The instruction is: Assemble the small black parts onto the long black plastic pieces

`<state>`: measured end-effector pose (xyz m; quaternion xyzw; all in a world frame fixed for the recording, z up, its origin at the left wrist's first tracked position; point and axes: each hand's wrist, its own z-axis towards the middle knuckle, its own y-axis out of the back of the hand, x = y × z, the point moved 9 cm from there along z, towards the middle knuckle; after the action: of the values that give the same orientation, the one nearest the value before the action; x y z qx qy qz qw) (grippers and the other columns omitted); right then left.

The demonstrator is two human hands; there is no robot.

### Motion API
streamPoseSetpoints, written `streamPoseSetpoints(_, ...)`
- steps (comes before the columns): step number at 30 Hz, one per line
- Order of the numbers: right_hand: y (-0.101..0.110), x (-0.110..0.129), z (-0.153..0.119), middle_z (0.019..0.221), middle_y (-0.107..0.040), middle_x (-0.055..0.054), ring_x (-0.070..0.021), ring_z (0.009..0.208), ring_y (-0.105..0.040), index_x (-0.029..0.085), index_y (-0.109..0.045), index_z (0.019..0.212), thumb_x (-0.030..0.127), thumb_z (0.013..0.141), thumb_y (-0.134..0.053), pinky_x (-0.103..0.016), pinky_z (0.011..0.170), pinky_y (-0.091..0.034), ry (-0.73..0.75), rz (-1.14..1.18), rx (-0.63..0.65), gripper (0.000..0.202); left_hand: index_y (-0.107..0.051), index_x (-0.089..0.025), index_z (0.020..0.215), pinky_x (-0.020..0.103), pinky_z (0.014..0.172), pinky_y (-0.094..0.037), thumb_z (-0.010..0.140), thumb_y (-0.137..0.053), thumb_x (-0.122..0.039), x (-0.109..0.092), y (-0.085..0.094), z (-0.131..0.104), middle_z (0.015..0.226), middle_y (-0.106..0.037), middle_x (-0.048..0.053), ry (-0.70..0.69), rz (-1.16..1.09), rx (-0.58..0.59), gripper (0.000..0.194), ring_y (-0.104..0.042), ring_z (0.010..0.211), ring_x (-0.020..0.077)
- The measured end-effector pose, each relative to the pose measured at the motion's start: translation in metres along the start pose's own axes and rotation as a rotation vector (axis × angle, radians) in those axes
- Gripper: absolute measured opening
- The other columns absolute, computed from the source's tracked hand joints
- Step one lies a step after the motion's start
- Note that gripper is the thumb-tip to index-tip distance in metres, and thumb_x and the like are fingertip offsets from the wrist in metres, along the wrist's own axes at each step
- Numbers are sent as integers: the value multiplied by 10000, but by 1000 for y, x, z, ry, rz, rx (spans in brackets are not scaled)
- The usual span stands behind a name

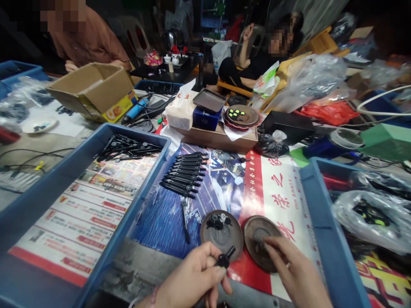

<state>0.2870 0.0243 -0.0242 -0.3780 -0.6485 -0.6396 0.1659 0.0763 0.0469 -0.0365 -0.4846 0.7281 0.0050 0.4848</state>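
Observation:
My left hand (pixel 195 276) pinches a small black plastic part (pixel 225 258) with a round head and a short stem that points up and right. Over the right-hand brown dish (pixel 257 226), the fingertips of my right hand (pixel 293 267) are pressed together; whatever they grip is too small to make out. Just beyond my left hand, another brown dish (pixel 208 239) holds several small black and pale round pieces (pixel 221 220). One slim black part (pixel 185 222) lies alone on the printed sheet. Farther back, several similar black parts (pixel 184 173) lie in a neat row.
To the left, a blue tray (pixel 111 252) contains a pile of black parts (pixel 128 146). Another blue tray (pixel 335 239) on the right holds plastic bags (pixel 375 222). A tissue pack (pixel 181 113) and a cardboard box (pixel 93 87) stand behind. Two people sit across the table.

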Motion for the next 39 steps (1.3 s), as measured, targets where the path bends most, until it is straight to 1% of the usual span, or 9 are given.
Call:
streamPoseSetpoints(4, 3, -17, 15, 974, -712, -143, -291, 849, -730, 188, -661, 981, 334, 930, -365, -408, 724, -572, 90, -339, 53, 334, -451, -175, 933, 148, 388, -284, 806, -661, -456, 4, 2, 1, 748, -700, 35, 12, -44, -10, 373, -454, 375, 26)
streamPoseSetpoints(9, -8, -21, 34, 756, -722, -146, -307, 669, -736, 197, -626, 803, 241, 902, -341, -405, 600, -564, 145, -634, 93, 305, -463, -175, 928, 141, 406, -310, 812, -642, -339, 10, 10, 3, 716, -706, 20, 10, 5, -27, 270, -457, 411, 32)
streamPoseSetpoints(13, -3, -26, 35, 697, -725, -105, -281, 601, -729, 238, -592, 736, 309, 878, -382, -364, 532, -545, 125, -521, 113, 264, -469, -176, 920, 144, 403, -299, 804, -636, -320, 10, 15, 1, 707, -704, 15, 14, 8, -35, 249, -451, 407, 34)
streamPoseSetpoints(19, 34, -30, 22, 818, -767, -91, -271, 720, -744, 257, -643, 841, 388, 857, -457, -342, 589, -547, 14, -329, 6, 228, -482, -166, 964, 142, 390, -280, 845, -611, -368, 10, 12, 1, 749, -710, 30, 9, -11, -15, 268, -445, 377, 27)
streamPoseSetpoints(25, 13, -23, 20, 793, -719, -92, -240, 683, -708, 223, -595, 837, 349, 895, -414, -320, 588, -511, 32, -433, 79, 228, -483, -169, 955, 139, 388, -314, 869, -594, -341, 15, 10, 5, 778, -718, 28, 16, 12, 2, 222, -434, 371, 21)
streamPoseSetpoints(29, -1, -18, 30, 805, -697, -103, -255, 694, -695, 215, -572, 796, 306, 876, -408, -335, 598, -475, 13, -516, 69, 204, -487, -166, 949, 142, 386, -309, 868, -599, -344, 16, 13, 4, 770, -717, 27, 15, 21, -11, 225, -439, 377, 25)
streamPoseSetpoints(34, -6, -10, 48, 689, -666, -85, -252, 617, -669, 232, -533, 687, 234, 839, -405, -324, 542, -407, 1, -572, 97, 199, -489, -162, 961, 139, 385, -302, 860, -585, -332, 16, 15, 2, 771, -718, 28, 17, 28, -23, 220, -440, 380, 23)
streamPoseSetpoints(36, -3, -10, 42, 660, -662, -78, -252, 581, -665, 243, -525, 658, 229, 815, -425, -331, 521, -407, 9, -577, 124, 186, -474, -170, 939, 143, 387, -307, 830, -612, -372, 13, 13, 3, 746, -711, 23, 22, 21, -11, 268, -434, 377, 24)
streamPoseSetpoints(39, 11, -14, 4, 643, -672, -55, -261, 582, -681, 282, -575, 663, 309, 827, -487, -351, 519, -457, 27, -524, 136, 188, -457, -180, 904, 142, 383, -272, 792, -639, -386, 12, 13, 5, 704, -697, 14, 43, 21, -7, 296, -429, 380, 24)
